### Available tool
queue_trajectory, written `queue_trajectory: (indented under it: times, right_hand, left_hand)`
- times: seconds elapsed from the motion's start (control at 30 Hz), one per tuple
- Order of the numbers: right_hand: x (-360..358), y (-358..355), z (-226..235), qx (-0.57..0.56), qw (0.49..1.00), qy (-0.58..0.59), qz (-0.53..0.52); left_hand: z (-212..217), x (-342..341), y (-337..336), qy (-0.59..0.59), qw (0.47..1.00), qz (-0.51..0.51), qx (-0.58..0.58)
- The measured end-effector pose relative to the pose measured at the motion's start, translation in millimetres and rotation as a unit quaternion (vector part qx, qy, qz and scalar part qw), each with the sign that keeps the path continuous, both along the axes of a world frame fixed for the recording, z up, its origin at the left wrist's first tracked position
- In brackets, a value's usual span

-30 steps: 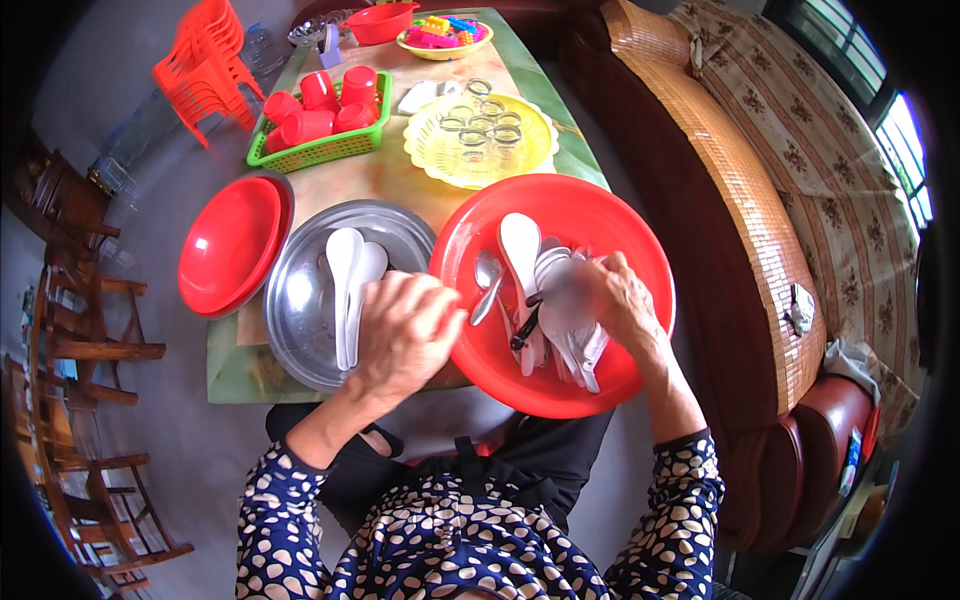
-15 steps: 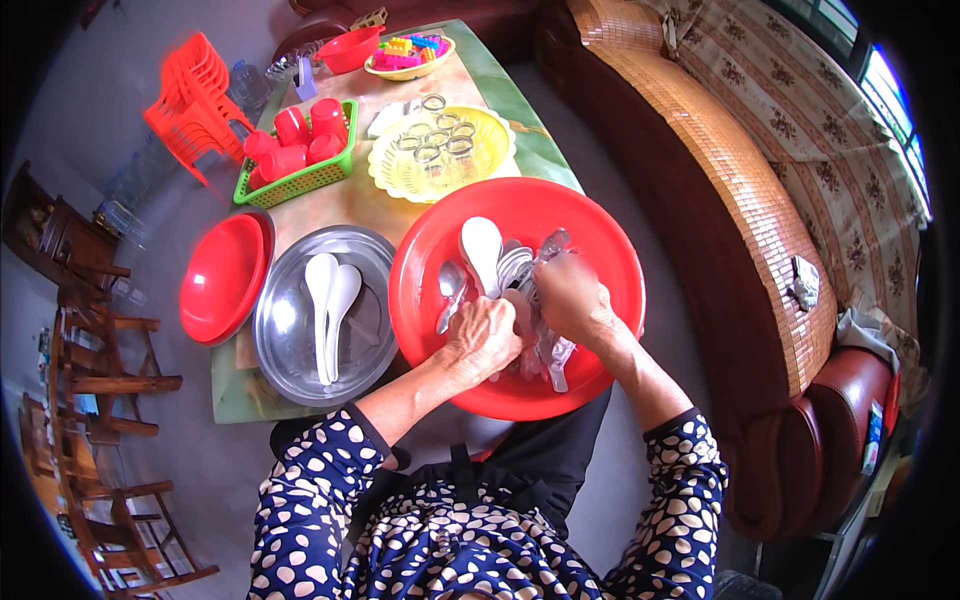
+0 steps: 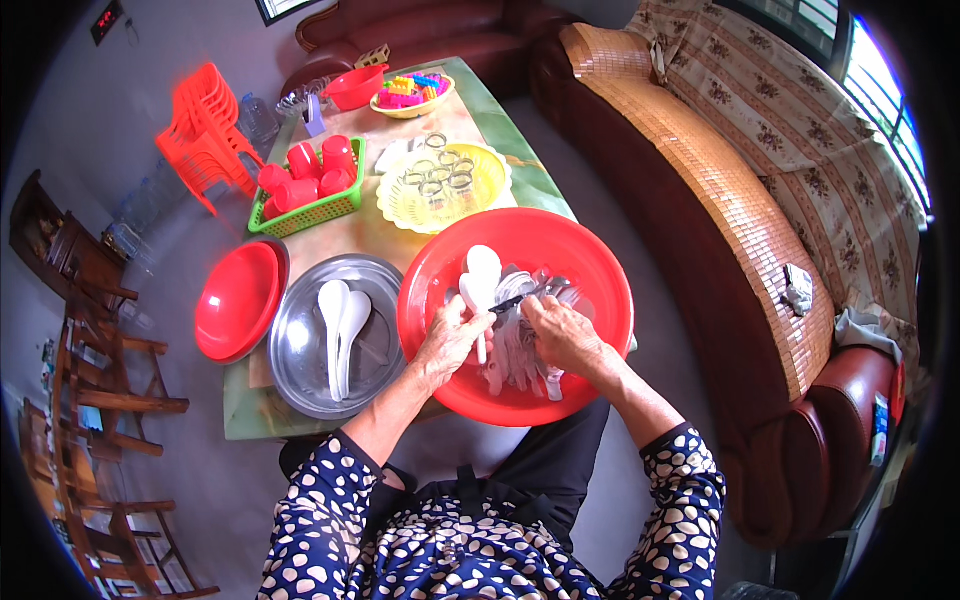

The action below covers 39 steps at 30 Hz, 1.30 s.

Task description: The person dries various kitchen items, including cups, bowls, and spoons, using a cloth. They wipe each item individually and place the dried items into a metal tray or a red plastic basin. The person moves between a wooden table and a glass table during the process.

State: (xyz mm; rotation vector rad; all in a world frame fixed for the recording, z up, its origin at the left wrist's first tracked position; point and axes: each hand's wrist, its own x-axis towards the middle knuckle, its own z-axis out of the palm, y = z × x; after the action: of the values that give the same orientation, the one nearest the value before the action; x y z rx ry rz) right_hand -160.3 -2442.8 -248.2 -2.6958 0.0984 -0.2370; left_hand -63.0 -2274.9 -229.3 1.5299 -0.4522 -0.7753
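A large red basin (image 3: pixel 610 370) stands before me with a pile of white spoons and metal cutlery in it. Over the pile, a dark-handled utensil (image 3: pixel 507 304) lies between my two hands; its working end is hard to make out. My left hand (image 3: pixel 448 340) has its fingers closed at the near end of the dark handle. Beside those fingers a large white spoon (image 3: pixel 483 266) rises, bowl upward. My right hand (image 3: pixel 565 332) is closed at the utensil's other end, its fingertips partly hidden. Metal forks and spoons (image 3: pixel 560 290) show just beyond that hand.
Left of the basin, a grey metal bowl (image 3: pixel 290 375) holds two white spoons, with red basins (image 3: pixel 236 305) beside it. Farther back are a yellow scalloped tray (image 3: pixel 400 215) with glasses, a green basket (image 3: pixel 318 216) of red cups and a bowl of toy blocks (image 3: pixel 412 92). A sofa (image 3: pixel 650 250) runs along the right.
My hands have risen from deep in the cutlery, and the dark-handled utensil now shows between them. The white spoon beside my left hand has shifted. The whole view has tilted slightly.
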Motion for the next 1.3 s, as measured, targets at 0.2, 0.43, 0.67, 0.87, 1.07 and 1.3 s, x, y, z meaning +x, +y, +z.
queue_trajectory:
  times: [0.2,0.43,0.67,0.87,1.07,1.3]
  right_hand:
    - [2,39,54,0.263,0.946,-0.186,0.046]
    - [33,47,44,0.274,0.935,-0.221,-0.031]
    - [49,27,43,0.526,0.824,-0.203,-0.062]
    - [30,73,36,0.497,0.845,-0.194,-0.028]
    - [35,57,40,0.572,0.784,-0.215,-0.109]
    - [49,78,22,0.291,0.909,-0.262,-0.143]
  left_hand:
    - [-3,-1,4,-0.059,0.996,-0.037,-0.047]
    - [-4,-6,5,-0.134,0.990,-0.015,-0.045]
    - [-15,-3,5,-0.246,0.969,-0.029,-0.008]
    - [-10,3,5,-0.104,0.976,0.114,-0.155]
    - [16,1,15,0.301,0.945,0.014,-0.130]
    - [13,7,11,0.257,0.965,-0.017,-0.047]
